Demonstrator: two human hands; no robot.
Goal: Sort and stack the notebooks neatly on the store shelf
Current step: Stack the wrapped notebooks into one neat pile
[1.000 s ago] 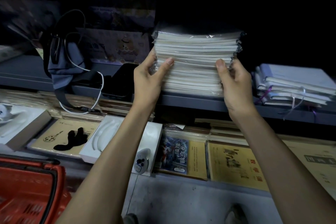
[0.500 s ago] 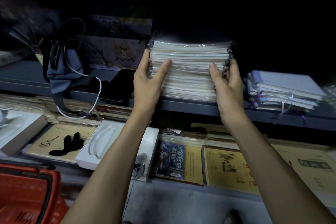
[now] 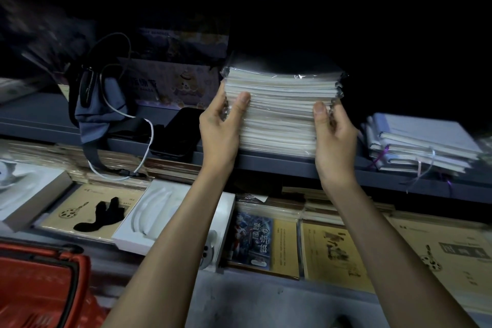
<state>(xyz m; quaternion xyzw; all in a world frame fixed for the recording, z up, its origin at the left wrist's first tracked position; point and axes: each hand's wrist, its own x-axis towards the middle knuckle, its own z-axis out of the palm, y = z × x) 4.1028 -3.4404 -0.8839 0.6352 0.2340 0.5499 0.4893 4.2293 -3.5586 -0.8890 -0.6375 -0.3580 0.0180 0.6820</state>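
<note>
Both hands are sitting slightly lower on the pile than a second ago: the left hand [image 3: 219, 129] and right hand [image 3: 334, 136] are clasping the sides of the plastic-wrapped stack of notebooks [image 3: 279, 112], thumbs across its front, on the grey shelf [image 3: 279, 165]. Cover writing on the booklets [image 3: 330, 250] below is staying too blurred to read. A blue pouch [image 3: 98, 106] with a white cable [image 3: 149, 141] is lying left, ribboned notebooks [image 3: 423, 144] right, and a red basket [image 3: 40, 287] is getting cut off at the corner.

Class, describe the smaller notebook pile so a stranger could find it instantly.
Find the grey shelf. Right of the tall plastic-wrapped stack both hands hold lies a low, untidy pile. Only it has purple and white ribbons hanging over the edge.
</note>
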